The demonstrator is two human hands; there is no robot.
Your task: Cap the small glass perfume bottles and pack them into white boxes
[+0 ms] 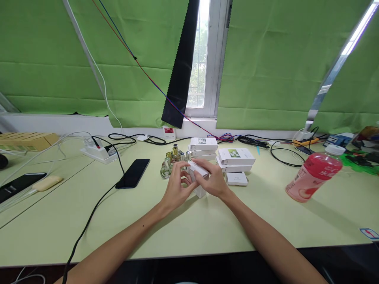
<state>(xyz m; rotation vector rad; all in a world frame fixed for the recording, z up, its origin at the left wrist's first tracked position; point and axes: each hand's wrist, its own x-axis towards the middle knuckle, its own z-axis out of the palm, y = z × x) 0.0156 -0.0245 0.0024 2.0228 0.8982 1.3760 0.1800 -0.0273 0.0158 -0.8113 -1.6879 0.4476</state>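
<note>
Both hands meet over the middle of the pale green table [207, 225]. My left hand [175, 188] and my right hand [213, 179] together hold a small white box [197, 170] just above the tabletop, fingers on its top end. Right behind the hands stands a cluster of small glass perfume bottles [173, 159] with metal caps. Stacks of flat white boxes [236, 156] lie behind and to the right, with one small white box [237, 178] lying flat by my right wrist.
A black phone [133, 172] on a cable lies left of the bottles. A power strip [99, 152] and tangled cables run along the back. A pink drink bottle [314, 173] stands at right. A second phone [17, 185] and cardboard boxes [28, 141] are at far left.
</note>
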